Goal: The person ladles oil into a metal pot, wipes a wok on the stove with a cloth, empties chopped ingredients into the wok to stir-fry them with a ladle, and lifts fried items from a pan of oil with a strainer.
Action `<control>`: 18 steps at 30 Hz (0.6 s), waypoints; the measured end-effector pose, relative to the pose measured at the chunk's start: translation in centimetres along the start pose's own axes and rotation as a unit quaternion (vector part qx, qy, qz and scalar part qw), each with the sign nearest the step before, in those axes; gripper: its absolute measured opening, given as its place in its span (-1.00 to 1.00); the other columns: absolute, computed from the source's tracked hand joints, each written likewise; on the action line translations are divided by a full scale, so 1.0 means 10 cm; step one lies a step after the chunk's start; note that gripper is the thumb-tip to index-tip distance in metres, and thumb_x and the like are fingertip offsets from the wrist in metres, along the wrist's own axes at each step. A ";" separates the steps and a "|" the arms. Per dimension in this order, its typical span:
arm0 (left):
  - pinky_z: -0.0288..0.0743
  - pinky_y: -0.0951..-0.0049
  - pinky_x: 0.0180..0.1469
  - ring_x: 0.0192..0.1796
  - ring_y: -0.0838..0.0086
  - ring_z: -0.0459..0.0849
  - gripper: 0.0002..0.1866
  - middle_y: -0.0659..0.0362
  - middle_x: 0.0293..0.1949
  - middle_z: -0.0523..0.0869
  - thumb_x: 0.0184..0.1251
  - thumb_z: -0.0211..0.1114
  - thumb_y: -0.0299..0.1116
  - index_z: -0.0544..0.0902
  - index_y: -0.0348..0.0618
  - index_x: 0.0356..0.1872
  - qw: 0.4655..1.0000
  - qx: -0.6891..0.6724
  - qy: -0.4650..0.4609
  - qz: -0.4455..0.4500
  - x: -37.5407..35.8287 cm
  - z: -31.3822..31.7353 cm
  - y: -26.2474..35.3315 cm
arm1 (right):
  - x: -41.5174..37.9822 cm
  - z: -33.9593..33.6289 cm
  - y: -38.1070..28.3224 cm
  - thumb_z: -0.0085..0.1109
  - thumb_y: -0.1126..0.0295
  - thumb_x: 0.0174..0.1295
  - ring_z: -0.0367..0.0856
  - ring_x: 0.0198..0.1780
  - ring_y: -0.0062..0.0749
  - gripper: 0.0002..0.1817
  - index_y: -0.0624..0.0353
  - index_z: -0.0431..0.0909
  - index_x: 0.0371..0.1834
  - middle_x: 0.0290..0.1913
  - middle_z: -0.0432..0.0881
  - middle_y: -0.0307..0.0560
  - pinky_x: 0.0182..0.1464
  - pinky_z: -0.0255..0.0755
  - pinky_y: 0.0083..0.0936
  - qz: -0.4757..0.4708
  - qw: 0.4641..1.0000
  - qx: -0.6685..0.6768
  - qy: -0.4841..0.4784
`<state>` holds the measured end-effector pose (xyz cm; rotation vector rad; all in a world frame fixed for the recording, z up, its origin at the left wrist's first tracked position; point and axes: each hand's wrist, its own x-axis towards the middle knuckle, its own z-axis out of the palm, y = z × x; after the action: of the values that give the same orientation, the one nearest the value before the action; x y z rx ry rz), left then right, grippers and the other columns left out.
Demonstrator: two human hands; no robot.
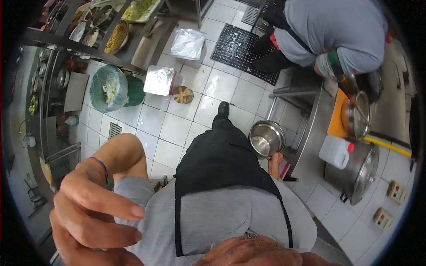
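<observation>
My right hand [275, 163] grips the near edge of a shiny metal pot [267, 138], held low at my side next to the steel counter. The pot's mouth faces up, and its inside looks bare. Close to the camera on the left, my left hand [95, 210] is raised with its fingers loosely bent and apart. I see nothing in it. A coloured band [101, 167] circles that wrist. My black apron [222, 164] hangs between the two hands.
Right: a steel counter [306, 148], a white jug [336, 151] and a large lidded pot [355, 175]. A co-worker [333, 31] bends over near a black floor mat [237, 51]. Left: a lined bin [100, 95], metal tins [159, 80] and food trays [116, 37].
</observation>
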<state>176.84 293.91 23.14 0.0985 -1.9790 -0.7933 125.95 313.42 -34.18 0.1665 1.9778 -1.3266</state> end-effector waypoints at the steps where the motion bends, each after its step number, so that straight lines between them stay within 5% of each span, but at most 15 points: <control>1: 0.66 0.24 -0.24 -0.34 0.56 0.67 -0.42 0.33 -0.29 0.62 0.05 0.57 -0.17 0.62 0.50 0.17 0.993 0.014 0.037 0.115 0.02 -0.01 -0.30 | 0.05 0.26 -0.14 -0.06 0.64 -0.04 0.25 -0.78 -0.35 -0.82 0.10 0.22 -0.45 -0.58 0.36 -0.09 -0.80 0.25 -0.28 -0.008 1.000 0.001 -0.004; 4: 0.67 0.27 -0.26 -0.35 0.56 0.67 -0.41 0.32 -0.29 0.62 0.06 0.56 -0.20 0.61 0.52 0.18 0.996 0.073 0.024 0.039 0.21 -0.04 -0.39 | 0.17 1.07 -0.57 -0.07 0.64 -0.05 0.24 -0.78 -0.39 -0.82 0.10 0.22 -0.45 -0.58 0.35 -0.12 -0.80 0.23 -0.34 -0.030 0.998 -0.056 0.010; 8: 0.72 0.25 -0.26 -0.39 0.49 0.68 -0.66 0.33 -0.39 0.63 -0.03 0.58 -0.34 0.73 0.25 -0.18 0.990 0.124 0.044 -0.045 0.37 -0.12 -0.51 | 0.49 2.09 -1.03 -0.04 0.61 -0.04 0.30 -0.74 -0.41 -0.87 0.16 0.27 -0.44 -0.58 0.36 -0.13 -0.78 0.27 -0.38 -0.087 0.987 -0.077 -0.111; 12: 0.67 0.20 -0.22 -0.37 0.50 0.66 -0.61 0.35 -0.37 0.59 0.02 0.56 -0.25 0.70 0.41 -0.09 0.976 0.192 0.047 -0.086 0.42 -0.21 -0.68 | 0.40 3.32 -1.66 -0.01 0.61 -0.01 0.35 -0.73 -0.44 -0.86 0.13 0.26 -0.51 -0.60 0.35 -0.17 -0.78 0.29 -0.43 -0.160 0.952 -0.163 -0.202; 14: 0.59 0.14 -0.17 -0.34 0.51 0.61 -0.50 0.38 -0.32 0.54 0.09 0.52 -0.11 0.64 0.67 0.10 0.966 0.221 0.018 -0.132 0.34 -0.35 -0.69 | 0.23 3.93 -2.01 -0.01 0.62 -0.02 0.34 -0.72 -0.46 -0.83 0.10 0.23 -0.52 -0.60 0.34 -0.19 -0.77 0.31 -0.43 -0.175 0.937 -0.172 -0.251; 15: 0.59 0.11 -0.16 -0.33 0.47 0.61 -0.53 0.32 -0.31 0.53 0.07 0.54 -0.14 0.66 0.60 0.05 0.965 0.223 -0.019 -0.139 0.34 -0.47 -0.78 | 0.18 4.23 -2.15 -0.01 0.63 -0.04 0.34 -0.71 -0.47 -0.82 0.10 0.22 -0.53 -0.59 0.33 -0.19 -0.78 0.31 -0.43 -0.181 0.929 -0.152 -0.283; 18: 0.57 0.10 -0.15 -0.31 0.42 0.61 -0.54 0.19 -0.32 0.54 0.10 0.50 -0.22 0.67 0.33 0.09 0.943 0.235 0.088 -0.220 0.10 -0.73 -1.07 | -0.07 5.10 -2.68 0.02 0.67 -0.03 0.35 -0.73 -0.48 -0.79 0.09 0.25 -0.51 -0.60 0.36 -0.19 -0.79 0.32 -0.45 -0.219 0.903 -0.133 -0.346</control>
<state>179.52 281.60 20.18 0.8896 -1.9598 -0.5418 139.12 258.31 -23.67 -0.8196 1.5782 -1.1312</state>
